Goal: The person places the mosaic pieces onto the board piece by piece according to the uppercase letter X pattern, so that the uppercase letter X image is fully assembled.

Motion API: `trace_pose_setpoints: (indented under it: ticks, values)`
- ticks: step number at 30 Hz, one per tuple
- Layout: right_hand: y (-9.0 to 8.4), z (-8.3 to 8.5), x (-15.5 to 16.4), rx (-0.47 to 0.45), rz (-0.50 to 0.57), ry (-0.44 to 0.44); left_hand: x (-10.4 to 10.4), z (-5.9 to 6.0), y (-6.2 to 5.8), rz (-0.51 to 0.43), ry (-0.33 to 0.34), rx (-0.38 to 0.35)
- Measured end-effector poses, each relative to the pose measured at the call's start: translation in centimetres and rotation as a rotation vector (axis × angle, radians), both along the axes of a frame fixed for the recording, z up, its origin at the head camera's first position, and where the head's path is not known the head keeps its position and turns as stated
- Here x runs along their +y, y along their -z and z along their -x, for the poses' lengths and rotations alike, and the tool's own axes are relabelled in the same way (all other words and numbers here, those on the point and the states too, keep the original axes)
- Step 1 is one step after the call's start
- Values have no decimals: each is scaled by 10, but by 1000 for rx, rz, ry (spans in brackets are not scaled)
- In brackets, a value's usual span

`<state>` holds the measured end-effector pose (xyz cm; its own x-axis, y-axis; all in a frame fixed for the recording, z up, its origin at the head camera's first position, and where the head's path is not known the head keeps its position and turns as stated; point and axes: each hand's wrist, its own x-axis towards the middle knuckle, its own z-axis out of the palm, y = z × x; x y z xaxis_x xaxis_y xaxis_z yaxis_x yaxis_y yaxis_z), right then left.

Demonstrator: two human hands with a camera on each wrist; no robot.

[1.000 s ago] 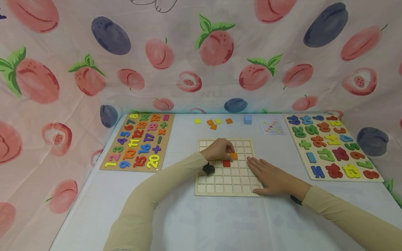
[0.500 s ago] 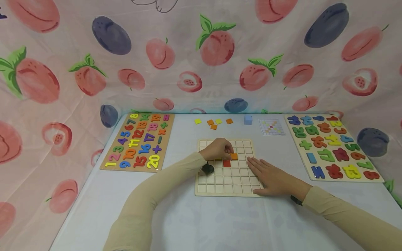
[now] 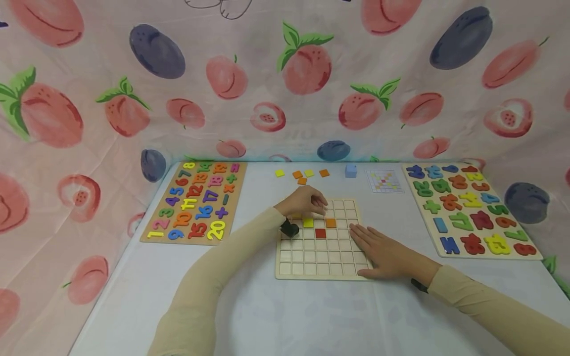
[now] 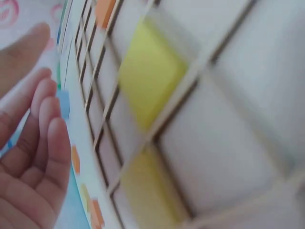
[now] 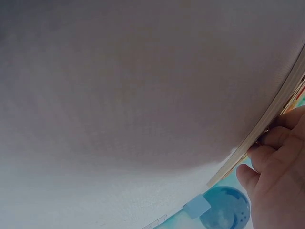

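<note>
A pale wooden grid board (image 3: 320,257) lies flat at the middle of the white table (image 3: 311,316), its square cells split by thin raised ribs. Three cells in its upper half hold tiles: a yellow tile (image 3: 308,223) and an orange tile (image 3: 330,223) in one row with a bare cell between them, and a red tile (image 3: 320,233) one row nearer, below that gap. Close up from the left wrist the yellow tile (image 4: 150,71) sits flush in its cell, though the view is blurred.

The left hand (image 3: 304,200) hovers over the board's far left corner, fingers loosely bent and holding nothing. The right hand (image 3: 385,252) lies flat with straight fingers on the board's right edge, pressing it to the table.

Beyond the board lie loose tiles (image 3: 303,175), a blue cube (image 3: 351,171) and a pattern card (image 3: 385,181). A number puzzle (image 3: 196,202) lies at the left, another puzzle (image 3: 467,210) at the right.
</note>
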<state>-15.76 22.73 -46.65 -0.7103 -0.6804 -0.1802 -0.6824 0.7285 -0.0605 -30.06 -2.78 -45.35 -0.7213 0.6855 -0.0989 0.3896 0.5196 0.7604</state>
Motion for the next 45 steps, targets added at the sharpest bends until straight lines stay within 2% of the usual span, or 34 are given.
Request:
trace_pose_setpoints:
  ticks: [3,10,13,19,25,32,38,45]
  values:
    - [1,0,1,4,-1,2,-7,12,-3,-21,-8,-19]
    - [3,-1,2,7,0,2,-24,41,-11,-48,-35,-11]
    - [3,-1,2,6,1,4,-29,51,-12,-88,-92,-21]
    - [2,0,3,10,6,5,-38,68,-5,-72,-203,42]
    - [2,0,3,17,5,-2,-39,75,-2,-33,-262,18]
    - [-1,-1,3,19,13,-3,-35,84,0,30,-272,-20]
    - [0,-1,2,-12,20,12,-31,86,2,62,-276,-39]
    - [1,-1,2,6,15,-2,-30,85,2,104,-301,-39]
